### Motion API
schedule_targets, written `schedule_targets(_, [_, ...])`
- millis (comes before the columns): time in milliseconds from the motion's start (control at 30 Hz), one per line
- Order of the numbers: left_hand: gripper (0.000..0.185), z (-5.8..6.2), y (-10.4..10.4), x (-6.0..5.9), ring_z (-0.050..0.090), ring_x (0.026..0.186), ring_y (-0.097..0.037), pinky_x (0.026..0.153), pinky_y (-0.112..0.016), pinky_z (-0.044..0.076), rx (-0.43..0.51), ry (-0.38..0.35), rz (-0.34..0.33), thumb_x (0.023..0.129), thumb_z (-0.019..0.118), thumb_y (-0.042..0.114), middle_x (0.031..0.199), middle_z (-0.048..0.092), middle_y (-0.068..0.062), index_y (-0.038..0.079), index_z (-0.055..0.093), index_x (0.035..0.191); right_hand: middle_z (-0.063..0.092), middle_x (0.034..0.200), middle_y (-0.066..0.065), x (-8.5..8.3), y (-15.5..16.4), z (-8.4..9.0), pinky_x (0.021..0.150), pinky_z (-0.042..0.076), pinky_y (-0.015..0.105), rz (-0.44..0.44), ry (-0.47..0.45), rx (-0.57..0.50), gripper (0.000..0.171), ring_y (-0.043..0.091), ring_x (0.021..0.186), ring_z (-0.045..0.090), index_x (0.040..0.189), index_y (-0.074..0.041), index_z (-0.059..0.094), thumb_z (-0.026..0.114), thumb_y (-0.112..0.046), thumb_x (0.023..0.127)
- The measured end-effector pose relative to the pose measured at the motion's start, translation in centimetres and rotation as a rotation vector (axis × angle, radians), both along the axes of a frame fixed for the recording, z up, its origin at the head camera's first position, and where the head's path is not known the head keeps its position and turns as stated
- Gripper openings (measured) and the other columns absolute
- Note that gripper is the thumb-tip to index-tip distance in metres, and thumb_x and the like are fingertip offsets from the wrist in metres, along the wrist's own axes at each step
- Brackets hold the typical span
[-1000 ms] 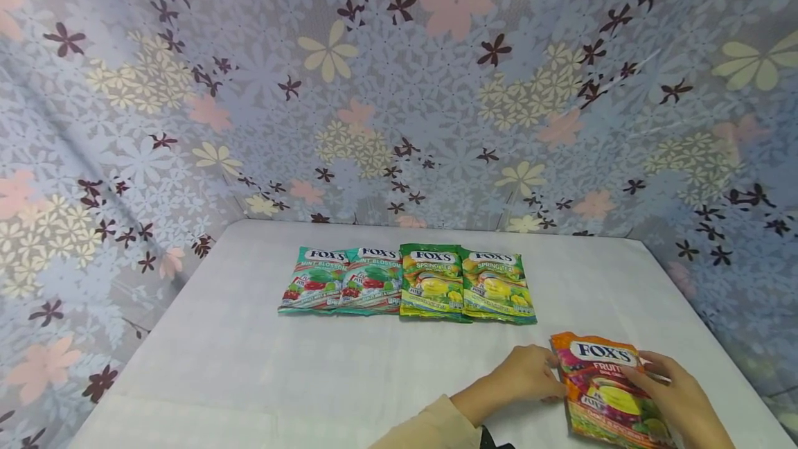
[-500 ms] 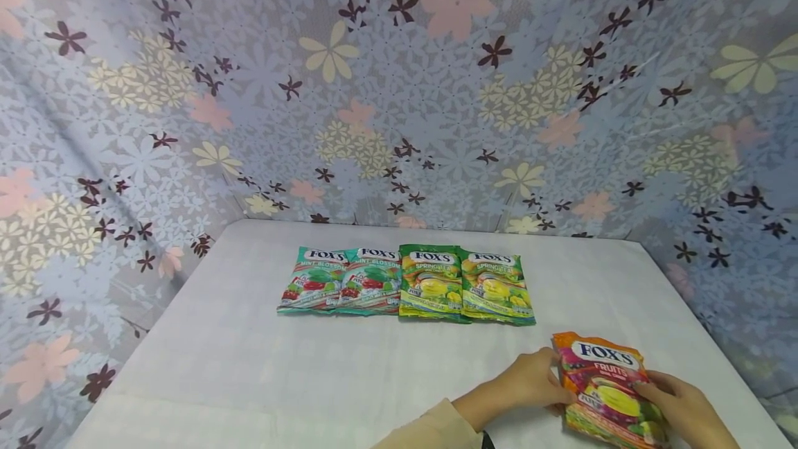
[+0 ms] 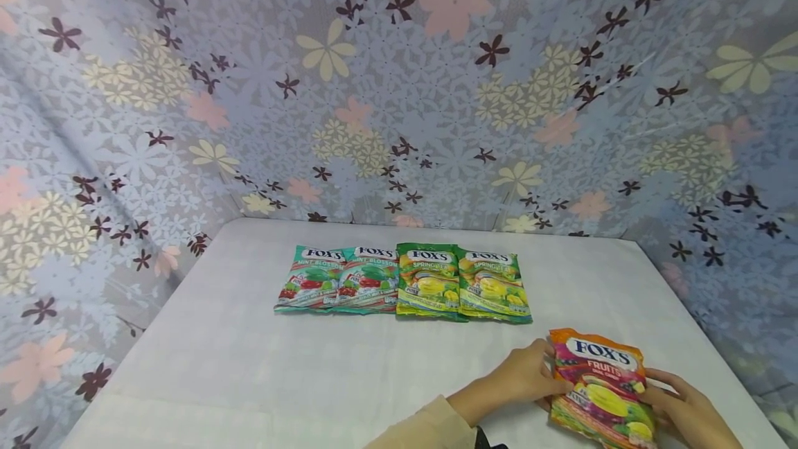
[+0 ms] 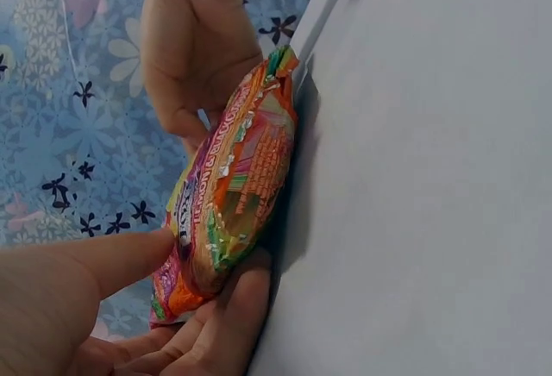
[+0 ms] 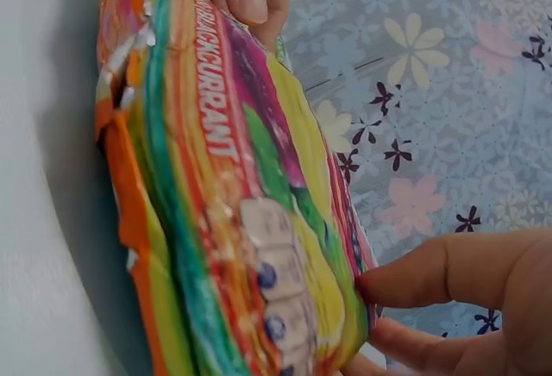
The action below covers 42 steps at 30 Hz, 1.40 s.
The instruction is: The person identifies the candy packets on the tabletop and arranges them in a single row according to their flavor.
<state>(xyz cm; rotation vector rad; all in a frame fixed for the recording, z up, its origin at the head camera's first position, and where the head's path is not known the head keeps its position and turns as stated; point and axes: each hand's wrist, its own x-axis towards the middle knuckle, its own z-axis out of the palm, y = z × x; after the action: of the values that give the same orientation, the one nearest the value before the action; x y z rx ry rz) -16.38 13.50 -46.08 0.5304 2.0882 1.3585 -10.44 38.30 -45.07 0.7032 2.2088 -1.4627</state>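
An orange and purple Fox's Fruits candy bag is held between both hands at the lower right of the head view. My left hand pinches its left edge; in the left wrist view the thumb presses the printed front and the fingers tuck underneath. On the opposite edge my right hand grips with the thumb in front, and its other fingers are partly hidden behind the bag. Seen from the right wrist, the bag fills much of the view, its lower seam close over the white table.
Behind, a row of overlapping candy bags lies on the white table: two teal Mint Blossom bags at left, two green-yellow Spring Tea bags at right. A floral curtain encloses the back and sides.
The right hand has slid from over the bag's front to its right edge. After shifting slightly right, the bag has come back a little left, both hands staying with it.
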Motion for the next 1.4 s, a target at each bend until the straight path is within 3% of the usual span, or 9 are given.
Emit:
schedule_targets(200, [0.036, -0.3, -0.8, -0.4, 0.058, 0.044, -0.011, 0.044, -0.022, 0.048, 0.036, 0.044, 0.009, 0.090, 0.071, 0.018, 0.064, 0.061, 0.004, 0.011, 0.050, 0.118, 0.034, 0.131, 0.044, -0.3, -0.5, 0.0, 0.081, 0.052, 0.047, 0.047, 0.033, -0.038, 0.082, 0.033, 0.097, 0.062, 0.145, 0.012, 0.009, 0.056, -0.036, 0.097])
schedule_targets(400, [0.037, -0.5, -1.9, -0.7, 0.058, 0.045, -0.010, 0.044, -0.023, 0.049, 0.061, 0.071, 0.039, 0.089, 0.072, 0.017, 0.067, 0.061, 0.005, 0.013, 0.050, 0.119, 0.033, 0.133, 0.043, -0.8, -1.6, -0.1, 0.086, 0.051, 0.048, 0.111, 0.043, -0.081, 0.086, 0.035, 0.104, 0.060, 0.146, 0.011, 0.002, 0.052, -0.040, 0.099])
schedule_targets(633, [0.046, -0.3, -3.1, -1.0, 0.057, 0.052, -0.007, 0.051, -0.020, 0.046, 0.007, 0.171, 0.042, 0.086, 0.076, 0.026, 0.069, 0.058, 0.009, 0.013, 0.048, 0.120, 0.014, 0.143, 0.045, -1.1, -3.2, 0.3, 0.089, 0.049, 0.048, 0.102, 0.075, -0.075, 0.091, 0.047, 0.121, 0.047, 0.149, 0.008, -0.001, 0.054, -0.044, 0.098])
schedule_targets(800, [0.050, -0.1, -5.0, -1.4, 0.058, 0.052, -0.007, 0.051, -0.021, 0.046, 0.049, 0.190, 0.075, 0.084, 0.078, 0.025, 0.071, 0.060, 0.009, 0.011, 0.048, 0.122, 0.024, 0.144, 0.040, -1.6, -4.9, 0.7, 0.093, 0.046, 0.049, 0.128, 0.123, -0.056, 0.091, 0.042, 0.122, 0.048, 0.151, 0.004, 0.002, 0.054, -0.048, 0.097])
schedule_targets(1067, [0.053, 0.4, -7.6, -2.1, 0.059, 0.049, -0.011, 0.052, -0.022, 0.047, 0.057, 0.199, 0.131, 0.082, 0.080, 0.025, 0.071, 0.062, 0.009, 0.009, 0.051, 0.123, 0.049, 0.135, 0.027, -2.4, -7.7, 1.1, 0.088, 0.049, 0.042, 0.114, 0.217, -0.076, 0.088, 0.021, 0.106, 0.061, 0.153, -0.003, 0.010, 0.062, -0.043, 0.094])
schedule_targets(1233, [0.056, 0.5, -9.6, -2.6, 0.059, 0.048, -0.013, 0.052, -0.023, 0.047, 0.058, 0.182, 0.156, 0.081, 0.080, 0.025, 0.069, 0.063, 0.007, 0.002, 0.055, 0.125, 0.051, 0.135, 0.024, -3.1, -9.6, 1.2, 0.086, 0.048, 0.037, 0.132, 0.268, -0.097, 0.084, 0.019, 0.105, 0.061, 0.153, -0.006, 0.015, 0.064, -0.039, 0.093])
schedule_targets(1400, [0.051, 0.8, -11.7, -2.9, 0.060, 0.048, -0.014, 0.053, -0.024, 0.048, 0.050, 0.176, 0.161, 0.082, 0.080, 0.025, 0.067, 0.063, 0.005, -0.002, 0.059, 0.121, 0.047, 0.139, 0.024, -3.9, -11.5, 1.2, 0.090, 0.047, 0.041, 0.148, 0.291, -0.122, 0.081, 0.021, 0.110, 0.058, 0.153, -0.010, 0.016, 0.063, -0.037, 0.094])
